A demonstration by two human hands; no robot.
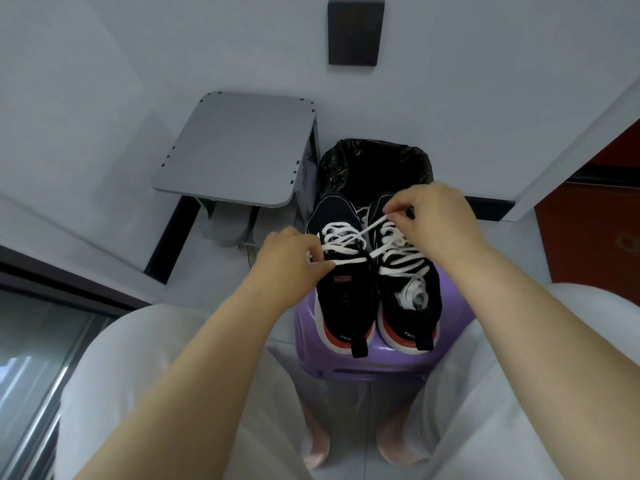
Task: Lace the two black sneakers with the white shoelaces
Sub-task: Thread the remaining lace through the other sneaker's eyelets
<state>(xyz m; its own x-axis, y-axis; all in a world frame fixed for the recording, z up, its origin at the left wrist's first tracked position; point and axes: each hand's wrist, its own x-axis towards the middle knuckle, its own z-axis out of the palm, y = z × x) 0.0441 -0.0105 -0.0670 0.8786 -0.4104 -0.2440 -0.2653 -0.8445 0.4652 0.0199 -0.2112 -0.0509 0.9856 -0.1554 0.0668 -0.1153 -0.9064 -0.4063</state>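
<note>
Above left sneaker (341,271), both hands (287,258) (436,216) pinch lace (349,242) ends.

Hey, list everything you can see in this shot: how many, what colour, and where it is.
sneakers: two, black with white and red soles, side by side on the stool
shoelaces: white, criss-crossed on both sneakers, loose strands lifted by the hands
stool: one, purple, between the person's knees
bin: one, black liner, just behind the sneakers
side table: one, grey, left of the bin
wall panel: one, dark, on the wall above
trousers: pale, both legs, either side of the stool
left hand: pinches a lace strand beside the left-side sneaker
right hand: pinches a lace strand above the sneakers
</note>
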